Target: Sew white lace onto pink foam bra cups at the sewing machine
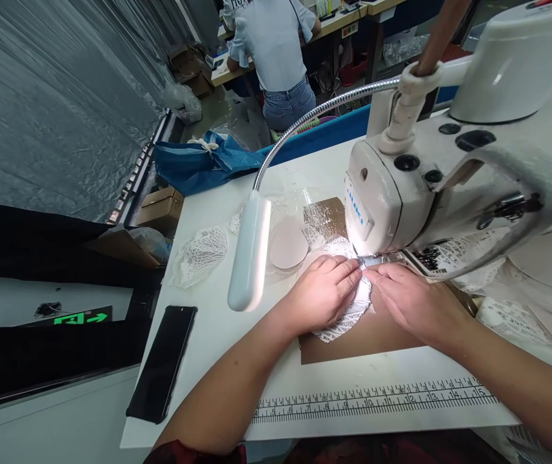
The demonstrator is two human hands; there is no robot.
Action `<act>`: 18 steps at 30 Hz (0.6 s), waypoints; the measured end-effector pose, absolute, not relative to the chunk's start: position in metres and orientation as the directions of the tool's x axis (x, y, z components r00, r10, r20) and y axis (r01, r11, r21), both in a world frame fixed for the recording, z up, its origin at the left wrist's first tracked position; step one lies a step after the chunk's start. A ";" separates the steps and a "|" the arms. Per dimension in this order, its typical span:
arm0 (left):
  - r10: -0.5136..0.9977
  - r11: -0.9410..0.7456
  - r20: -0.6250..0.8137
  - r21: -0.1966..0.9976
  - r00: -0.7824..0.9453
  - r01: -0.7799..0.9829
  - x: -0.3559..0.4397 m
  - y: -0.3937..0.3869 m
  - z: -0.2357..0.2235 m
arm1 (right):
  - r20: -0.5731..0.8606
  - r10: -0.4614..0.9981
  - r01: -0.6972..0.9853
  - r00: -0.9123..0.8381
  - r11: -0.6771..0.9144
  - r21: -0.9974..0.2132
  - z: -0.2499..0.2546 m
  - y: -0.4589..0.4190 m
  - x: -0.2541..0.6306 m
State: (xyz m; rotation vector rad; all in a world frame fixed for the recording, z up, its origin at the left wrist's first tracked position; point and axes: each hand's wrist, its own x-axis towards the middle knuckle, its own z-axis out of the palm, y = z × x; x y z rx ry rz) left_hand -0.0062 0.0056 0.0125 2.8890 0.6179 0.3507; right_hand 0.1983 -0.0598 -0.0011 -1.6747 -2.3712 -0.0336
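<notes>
A white lace piece lies under the needle area of a white sewing machine. My left hand rests flat on this lace, its fingers stretched toward the machine's foot; the thumb is hidden. From the other side my right hand reaches in, fingers close together, the thumb and index tips pinching the lace's right edge. The needle itself is covered by the machine head and my fingers. Beneath the lace is a brown plate on the white table.
A lamp on a bendable metal neck hangs left of my hands. Round beige pads and lace cutouts lie behind it. More lace pieces pile up at right. A black phone and printed ruler lie nearer. Another person sits beyond.
</notes>
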 end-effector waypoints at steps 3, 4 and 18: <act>0.419 -0.902 0.196 0.201 0.887 0.382 -0.007 0.006 0.011 | 0.223 0.910 0.914 -0.349 0.383 -0.132 -0.003 -0.062 0.202; 0.418 -0.903 0.195 0.198 0.887 0.382 -0.007 0.007 0.011 | 0.230 0.905 0.909 -0.358 0.395 -0.138 -0.003 -0.062 0.203; 0.499 -0.864 0.182 0.176 0.847 0.471 -0.008 0.011 0.013 | 0.275 0.880 0.887 -0.388 0.437 -0.148 0.002 -0.059 0.202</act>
